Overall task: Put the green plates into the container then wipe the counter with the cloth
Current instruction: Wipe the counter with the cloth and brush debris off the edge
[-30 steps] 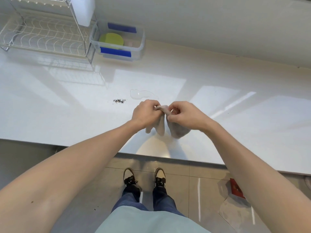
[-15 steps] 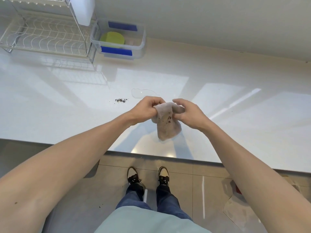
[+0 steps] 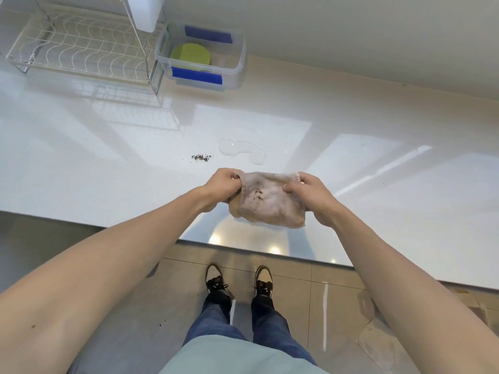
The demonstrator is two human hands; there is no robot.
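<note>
Overhead, left grip (image 3: 224, 186), right grip (image 3: 310, 195) pinch soft, stained cloth (image 3: 270, 203) above glossy counter (image 3: 108, 163).

The plates (image 3: 190, 57) lie in the container (image 3: 237, 74) at the counter's (image 3: 81, 171) back, right of the dish rack (image 3: 81, 47). Crumbs (image 3: 201, 157) lie left of a puddle (image 3: 241, 149); nearer, over the counter's front edge, the left hand (image 3: 222, 186) and right hand (image 3: 310, 194) hold the cloth (image 3: 270, 203) between them.

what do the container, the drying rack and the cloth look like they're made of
Container: clear, see-through plastic with blue clips, probably.
Drying rack: thin shiny wire, likely chromed or coated metal.
Cloth: soft, fuzzy fabric, pale and stained with dark specks; it droops between both hands.
</note>
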